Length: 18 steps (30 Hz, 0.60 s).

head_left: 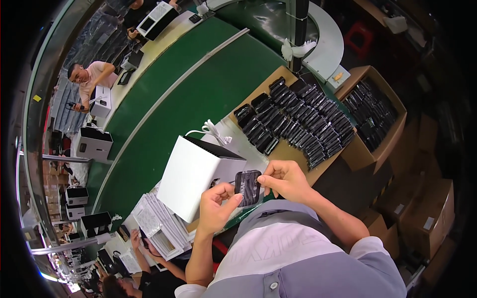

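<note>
Appliance (196, 179) stands near the hands (215, 213), bagged black packets (298, 115) beyond.

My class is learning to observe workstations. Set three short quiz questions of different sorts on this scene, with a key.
1. True or false: the left hand and the right hand are both at the small black item.

2. Which stands nearest the hands?
A) the open carton of black packs
B) the white box-shaped unit
C) the closed brown cartons

3. Fill the gap: the rows of black packs outside the carton lie on brown ____.

Key: 1 true; 2 B; 3 cardboard.
</note>
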Tool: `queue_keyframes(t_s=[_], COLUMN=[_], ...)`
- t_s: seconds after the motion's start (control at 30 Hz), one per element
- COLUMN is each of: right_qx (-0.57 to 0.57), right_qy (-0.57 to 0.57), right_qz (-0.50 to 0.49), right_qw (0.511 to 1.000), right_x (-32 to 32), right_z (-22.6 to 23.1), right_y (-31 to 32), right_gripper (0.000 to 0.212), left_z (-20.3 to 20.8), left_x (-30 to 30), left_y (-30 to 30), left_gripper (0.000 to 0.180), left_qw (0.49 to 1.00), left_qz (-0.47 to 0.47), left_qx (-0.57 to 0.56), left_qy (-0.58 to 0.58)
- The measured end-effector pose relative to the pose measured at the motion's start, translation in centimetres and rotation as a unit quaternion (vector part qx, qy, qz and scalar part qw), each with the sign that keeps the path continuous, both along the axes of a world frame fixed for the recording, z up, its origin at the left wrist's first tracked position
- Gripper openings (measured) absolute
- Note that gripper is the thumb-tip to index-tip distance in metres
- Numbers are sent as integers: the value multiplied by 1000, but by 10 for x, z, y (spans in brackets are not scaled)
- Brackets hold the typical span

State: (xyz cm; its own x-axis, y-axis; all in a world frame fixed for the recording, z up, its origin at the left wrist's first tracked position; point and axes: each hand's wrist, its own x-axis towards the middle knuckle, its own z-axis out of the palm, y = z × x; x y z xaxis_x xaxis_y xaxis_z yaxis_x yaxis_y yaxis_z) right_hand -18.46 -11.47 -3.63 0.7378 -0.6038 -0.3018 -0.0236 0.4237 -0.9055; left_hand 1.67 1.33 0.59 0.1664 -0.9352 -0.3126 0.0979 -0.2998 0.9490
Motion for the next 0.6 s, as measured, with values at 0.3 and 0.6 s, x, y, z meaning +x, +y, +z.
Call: queue_keyframes(t_s=[0.3,0.6], right_qx=[27,-241], right_qy=[-53,45], right_qz=[-42,-124], right_qw=[997,961], right_x=[4,15], right_z=[-8,6], right_y=[14,34], right_gripper=[17,13], left_z=[7,-15], left_x=[-13,-29], left_y=[-2,3], left_gripper=[8,4], left_qw=[997,990], left_qz=[67,103], left_qx=[-42,-34], left_qy=[13,-87])
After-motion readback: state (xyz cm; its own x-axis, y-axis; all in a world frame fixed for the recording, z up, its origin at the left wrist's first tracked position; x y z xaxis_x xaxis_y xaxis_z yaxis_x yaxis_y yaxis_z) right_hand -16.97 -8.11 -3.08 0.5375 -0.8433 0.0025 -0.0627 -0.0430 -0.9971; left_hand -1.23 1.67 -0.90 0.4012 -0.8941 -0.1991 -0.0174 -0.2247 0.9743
